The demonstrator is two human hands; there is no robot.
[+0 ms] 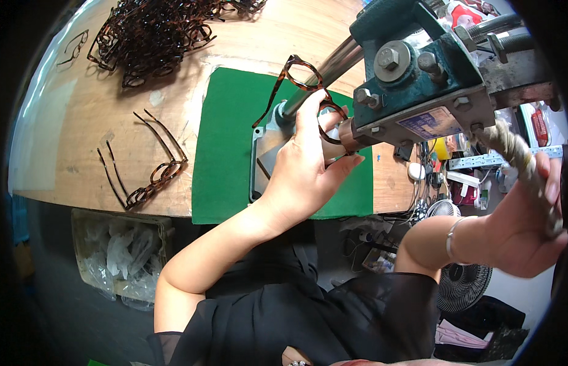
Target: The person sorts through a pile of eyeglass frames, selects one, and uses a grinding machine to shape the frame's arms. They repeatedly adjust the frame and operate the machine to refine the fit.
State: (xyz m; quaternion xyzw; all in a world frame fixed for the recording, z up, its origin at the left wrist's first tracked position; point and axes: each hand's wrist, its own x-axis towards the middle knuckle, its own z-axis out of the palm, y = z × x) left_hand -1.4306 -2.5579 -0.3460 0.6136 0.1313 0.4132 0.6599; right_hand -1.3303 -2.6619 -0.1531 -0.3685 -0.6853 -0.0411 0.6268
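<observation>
My left hand [305,158] holds a tortoiseshell glasses frame [302,68] against the copper-coloured tip [351,135] of a teal metal press [418,55], one temple hanging down to the left. Below that, a metal base [262,165] stands on a green mat [220,134]. My right hand [525,226] grips the press's tape-wrapped lever [516,158] at the right, partly hidden by it. Two folded-open tortoiseshell pairs [159,174] lie on the wooden table [70,122] left of the mat.
A heap of tortoiseshell frames [143,36] is at the back left, with a lone pair [73,46] beside it. A bin of plastic bags [122,256] is below the table. Cables, tools and small items crowd the right, with a black fan [461,287] lower down.
</observation>
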